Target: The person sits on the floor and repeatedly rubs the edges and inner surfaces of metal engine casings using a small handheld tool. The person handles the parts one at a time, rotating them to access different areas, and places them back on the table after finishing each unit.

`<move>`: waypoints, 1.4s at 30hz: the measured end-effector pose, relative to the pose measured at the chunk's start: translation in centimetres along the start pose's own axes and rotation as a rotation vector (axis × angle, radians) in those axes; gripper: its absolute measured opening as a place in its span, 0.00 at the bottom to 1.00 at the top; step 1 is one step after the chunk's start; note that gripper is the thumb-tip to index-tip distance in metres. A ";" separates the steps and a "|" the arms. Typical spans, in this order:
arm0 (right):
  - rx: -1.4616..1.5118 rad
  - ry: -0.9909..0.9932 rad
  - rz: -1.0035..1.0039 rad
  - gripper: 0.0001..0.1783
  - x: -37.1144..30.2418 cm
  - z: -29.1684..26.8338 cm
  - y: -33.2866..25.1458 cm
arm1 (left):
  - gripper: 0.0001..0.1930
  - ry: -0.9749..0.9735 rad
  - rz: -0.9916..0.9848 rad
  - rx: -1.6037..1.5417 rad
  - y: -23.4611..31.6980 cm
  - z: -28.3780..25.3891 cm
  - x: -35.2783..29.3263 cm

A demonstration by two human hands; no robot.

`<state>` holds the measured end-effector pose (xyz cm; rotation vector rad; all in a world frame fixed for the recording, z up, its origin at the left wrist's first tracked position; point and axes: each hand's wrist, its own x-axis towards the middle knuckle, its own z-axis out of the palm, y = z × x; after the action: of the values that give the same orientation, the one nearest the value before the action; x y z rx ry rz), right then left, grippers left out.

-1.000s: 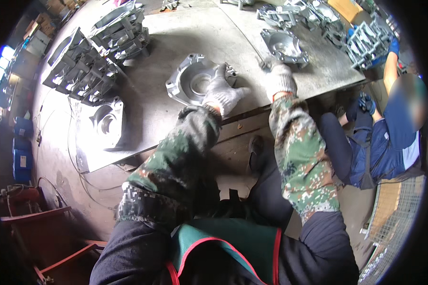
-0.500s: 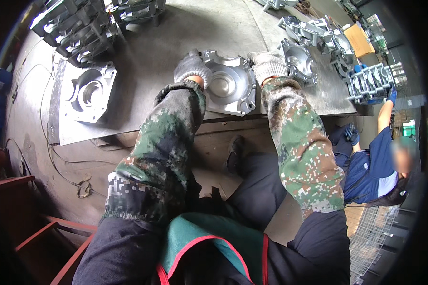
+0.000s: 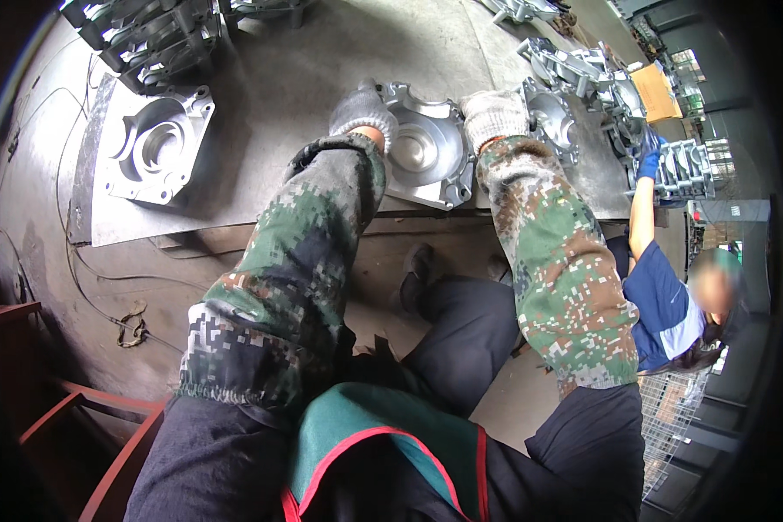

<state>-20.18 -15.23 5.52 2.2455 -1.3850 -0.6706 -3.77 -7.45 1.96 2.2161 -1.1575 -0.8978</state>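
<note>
A silver-grey metal casting with a round recess and scalloped sides lies flat at the near edge of the metal table. My left hand, in a grey work glove, is closed on its left side near the far corner. At its right side, my right hand in a whitish knit glove is closed against the edge; most fingertips are hidden. Just beyond my right hand rests a similar casting, partly covered by the glove. Another such casting lies by itself at the table's left end.
Stacked castings rise at the far left, and more castings crowd the right side near a cardboard piece. A co-worker in blue reaches a gloved hand to a row of castings. Cables trail across the floor.
The co-worker's arm has swung to the row of castings on the right. My view has turned slightly; both my hands stay at the same casting.
</note>
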 end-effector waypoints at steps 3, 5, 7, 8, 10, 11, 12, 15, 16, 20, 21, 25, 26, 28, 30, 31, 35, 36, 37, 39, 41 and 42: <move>-0.040 -0.012 0.023 0.15 -0.1 0.8 -0.1 | 0.26 0.010 -0.005 -0.031 -0.4 0.5 0.4; 0.024 0.056 -0.207 0.14 -0.3 1.4 1.8 | 0.26 -0.004 0.011 -0.044 -0.3 0.3 0.3; 0.281 -0.106 -0.014 0.16 -0.1 -1.0 0.4 | 0.29 -0.011 -0.020 -0.028 -1.4 -0.6 0.2; 0.165 0.015 -0.163 0.17 -0.8 -2.4 -0.5 | 0.29 0.007 -0.061 -0.017 -2.4 -1.2 0.3; 0.099 0.003 -0.125 0.17 -1.6 -2.1 0.9 | 0.28 -0.027 -0.041 -0.036 -1.0 -0.8 0.0; 0.069 -0.001 -0.113 0.17 -1.6 -2.0 1.4 | 0.26 -0.005 0.010 -0.026 -0.9 -0.1 0.4; 0.048 0.002 -0.111 0.17 -1.1 -1.6 1.4 | 0.26 -0.018 0.010 -0.028 -0.7 0.0 0.4; -0.006 0.016 -0.118 0.17 0.2 -0.8 1.3 | 0.27 -0.036 0.012 -0.030 -0.6 0.0 0.3; -0.008 0.022 -0.123 0.16 0.6 -0.5 1.2 | 0.27 -0.031 0.017 -0.025 -0.7 -0.1 0.3; -0.034 0.030 -0.124 0.16 0.6 -0.2 1.6 | 0.27 -0.049 0.035 -0.016 -0.2 0.1 0.3; -0.024 0.034 -0.143 0.15 0.7 -0.1 1.0 | 0.28 -0.031 -0.029 -0.009 -0.5 0.1 0.6; 0.005 0.061 -0.148 0.15 1.8 0.9 0.8 | 0.27 -0.005 -0.007 -0.021 -1.0 0.4 0.8; 0.005 0.068 -0.138 0.15 1.9 1.2 1.1 | 0.27 -0.007 0.005 -0.016 -0.8 0.5 0.8; -0.010 0.069 -0.144 0.14 1.7 0.5 0.5 | 0.27 0.002 0.004 0.009 -1.0 0.5 1.0; -0.104 0.047 -0.199 0.15 1.3 -0.6 0.0 | 0.26 0.019 -0.017 -0.014 -1.6 0.1 1.0; -0.154 0.021 -0.235 0.16 1.0 -1.0 0.3 | 0.26 0.013 -0.017 -0.030 -1.4 0.3 1.0; -0.194 0.005 -0.239 0.16 -0.1 -1.3 1.0 | 0.28 0.002 -0.036 -0.090 -1.0 1.2 1.1; -0.187 0.023 -0.260 0.16 -0.1 -0.9 1.1 | 0.26 -0.005 -0.011 -0.070 -1.0 1.0 1.1; -0.182 0.039 -0.279 0.16 -0.2 -0.3 1.3 | 0.25 -0.014 0.016 -0.051 -0.8 0.9 1.0; -0.180 0.056 -0.310 0.17 -0.1 0.0 1.2 | 0.25 -0.013 0.023 -0.027 -0.9 0.8 1.0; -0.188 0.059 -0.333 0.18 0.2 -0.2 0.6 | 0.28 0.007 -0.017 -0.016 -1.4 0.6 1.3; -0.194 0.052 -0.318 0.17 0.0 -0.7 0.6 | 0.26 -0.001 -0.012 -0.028 -1.3 0.5 1.1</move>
<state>-20.21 -15.45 6.38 2.3263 -0.9023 -0.8047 -2.97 -7.75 0.41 2.2027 -1.1267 -0.9151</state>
